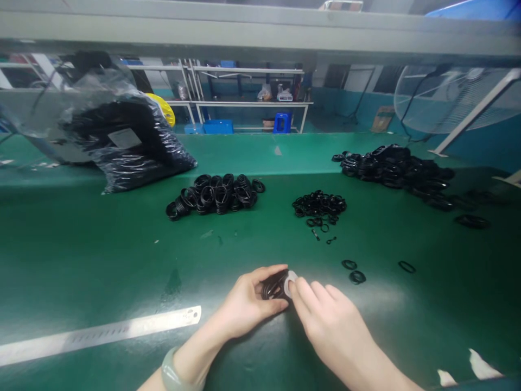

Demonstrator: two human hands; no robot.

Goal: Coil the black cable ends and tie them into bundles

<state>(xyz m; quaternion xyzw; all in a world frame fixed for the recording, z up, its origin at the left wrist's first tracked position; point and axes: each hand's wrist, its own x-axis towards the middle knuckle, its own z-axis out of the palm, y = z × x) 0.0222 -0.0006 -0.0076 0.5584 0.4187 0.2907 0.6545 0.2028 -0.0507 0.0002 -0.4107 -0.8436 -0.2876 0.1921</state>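
Observation:
My left hand is closed around a coil of thin black cable, its thumb and fingers curving over opposite sides. A pale, whitish ring-shaped piece sits against the coil's right end. The fingers of my right hand are pressed together on that piece; their tips are partly hidden. Just to the right, two small black loops lie on the green table, and a single thin black loop lies farther right.
Beyond my hands are a group of black coils, a pile of small black loops and a larger black heap. A steel ruler lies at left. A filled plastic bag stands behind, with a fan at right.

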